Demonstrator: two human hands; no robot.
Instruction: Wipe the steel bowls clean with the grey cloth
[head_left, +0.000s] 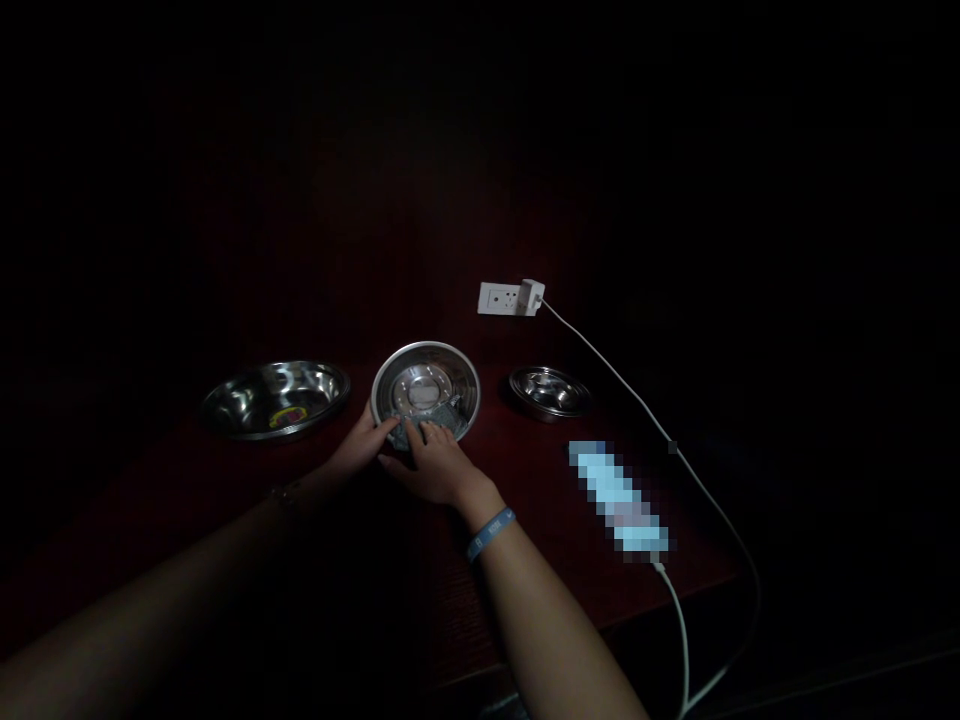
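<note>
A stainless steel bowl (425,350) is tilted with its inside facing me, in the middle of the view. My left hand (365,440) grips it at the lower left, thumb over the rim. Inside the bowl's lower part lies a crumpled grey cloth-like piece (448,416); whether it is fabric or plastic I cannot make out. My right hand (435,463), a blue band on its wrist, has its fingers bent over this piece and presses it against the bowl's inner side. The fingertips are partly hidden by the dim light.
On the dark red table (480,580), a wide steel basin (247,395) with a yellow-red sticker stands left. Smaller steel bowls (551,392), seemingly stacked, stand right. A lit, blurred-out phone (619,497) lies nearer, its white cable (637,398) running to a charger (531,296) in the wall socket (495,299).
</note>
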